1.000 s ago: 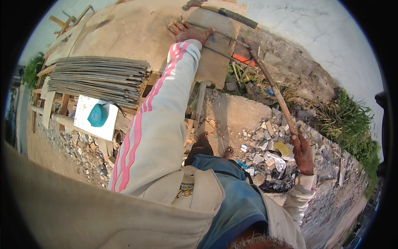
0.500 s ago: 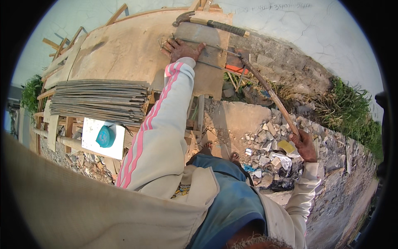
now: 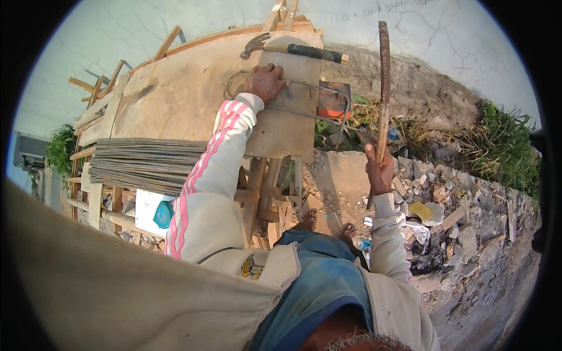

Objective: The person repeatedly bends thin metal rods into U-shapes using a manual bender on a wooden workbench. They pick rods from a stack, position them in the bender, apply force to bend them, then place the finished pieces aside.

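My left hand (image 3: 266,83) rests on the wooden work board (image 3: 187,76), its fingers curled over a thin bent steel rod (image 3: 307,114). The rod has long, roughly parallel sides. Its right end turns a corner past the board's edge, and a curved bit shows left of the hand. My right hand (image 3: 380,172) is closed round the lower part of a rusty metal bar (image 3: 384,88), which stands nearly upright, right of the rod and apart from its corner. A claw hammer (image 3: 301,51) with a black-wrapped handle lies on the board beyond my left hand.
A bundle of straight steel rods (image 3: 146,164) lies at the board's near left. Below it, a teal tape measure (image 3: 163,214) sits on a white panel (image 3: 146,207), partly behind my sleeve. Rubble (image 3: 462,216) covers the ground at right. A cracked wall (image 3: 456,41) rises beyond.
My right hand has moved left and farther away, swinging the bar upright and off the rod. The rod's right end now shows a bent corner. My left hand's spread fingers have curled in.
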{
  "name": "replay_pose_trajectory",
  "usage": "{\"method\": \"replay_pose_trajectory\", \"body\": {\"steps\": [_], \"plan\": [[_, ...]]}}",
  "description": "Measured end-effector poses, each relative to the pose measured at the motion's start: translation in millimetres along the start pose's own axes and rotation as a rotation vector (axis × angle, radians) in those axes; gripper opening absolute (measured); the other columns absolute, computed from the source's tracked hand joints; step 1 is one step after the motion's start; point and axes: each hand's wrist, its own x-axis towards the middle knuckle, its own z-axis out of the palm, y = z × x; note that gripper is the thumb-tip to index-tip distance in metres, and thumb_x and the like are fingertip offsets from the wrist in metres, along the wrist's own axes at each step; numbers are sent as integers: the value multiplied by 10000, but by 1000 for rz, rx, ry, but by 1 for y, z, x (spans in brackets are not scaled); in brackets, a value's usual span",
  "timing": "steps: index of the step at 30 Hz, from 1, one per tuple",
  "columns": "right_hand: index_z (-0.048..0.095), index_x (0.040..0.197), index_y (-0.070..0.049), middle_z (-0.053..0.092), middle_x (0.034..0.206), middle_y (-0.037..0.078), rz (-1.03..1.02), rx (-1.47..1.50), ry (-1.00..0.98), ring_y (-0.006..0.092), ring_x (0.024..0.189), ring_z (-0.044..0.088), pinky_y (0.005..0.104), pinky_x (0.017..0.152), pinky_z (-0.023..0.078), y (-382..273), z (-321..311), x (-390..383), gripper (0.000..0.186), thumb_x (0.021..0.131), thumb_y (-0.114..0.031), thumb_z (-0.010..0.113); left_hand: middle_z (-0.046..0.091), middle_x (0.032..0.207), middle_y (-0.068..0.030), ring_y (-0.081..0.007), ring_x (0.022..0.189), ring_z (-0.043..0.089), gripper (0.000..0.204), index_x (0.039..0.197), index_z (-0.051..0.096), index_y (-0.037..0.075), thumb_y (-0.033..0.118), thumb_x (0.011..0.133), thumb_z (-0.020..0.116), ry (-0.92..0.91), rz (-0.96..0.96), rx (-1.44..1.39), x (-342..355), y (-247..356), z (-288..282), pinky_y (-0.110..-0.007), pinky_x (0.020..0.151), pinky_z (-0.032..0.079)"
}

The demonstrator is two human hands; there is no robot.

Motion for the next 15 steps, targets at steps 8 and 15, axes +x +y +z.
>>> {"method": "replay_pose_trajectory", "body": {"steps": [8, 15], "plan": [[641, 860, -26, 591, 635, 19, 209, 125, -135, 83, 400, 421, 280, 358, 309, -16, 24, 66, 371, 938, -376, 736, 667, 990, -202, -418, 910, 645, 421, 1080, 627, 40, 433, 932, 662, 131, 104, -259, -13, -3, -11, -483, 809, 503], [556, 746, -95, 478, 570, -39, 327, 114, -261, 65, 374, 393, 246, 336, 275, -59, 23, 47, 350, 954, -320, 724, 683, 961, -199, -394, 908, 661, 601, 1111, 646, 49, 609, 892, 645, -170, 185, -265, 1, 39, -39, -483, 809, 509]]}}
